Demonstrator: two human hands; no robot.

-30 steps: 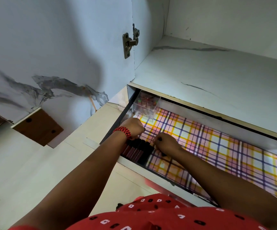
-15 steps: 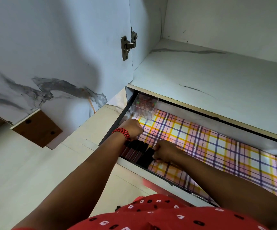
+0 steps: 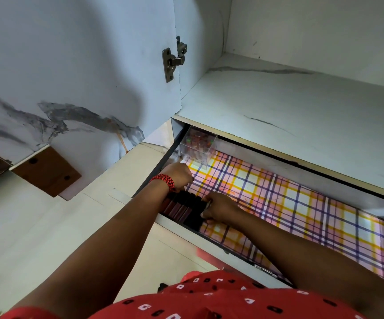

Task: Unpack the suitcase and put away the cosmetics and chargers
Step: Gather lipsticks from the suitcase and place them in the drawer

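A home wardrobe: a white marble-patterned shelf [image 3: 290,107] lies just above an open drawer lined with pink-and-yellow plaid paper [image 3: 301,203]; a matching door [image 3: 71,54] on a metal hinge [image 3: 173,58] stands left of the drawer, cream floor tiles [image 3: 36,226] below it.

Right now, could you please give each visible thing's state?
Plaid-lined drawer: pulled open.
White marbled cupboard door: open.
Clear plastic box: upright, drawer's back-left corner.
Dark cosmetic tubes: lying in a row.
Left hand: curled at row's far end.
Right hand: grips row's right side.

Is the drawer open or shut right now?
Open. The drawer is pulled out from under the shelf, showing its plaid liner and lipsticks.
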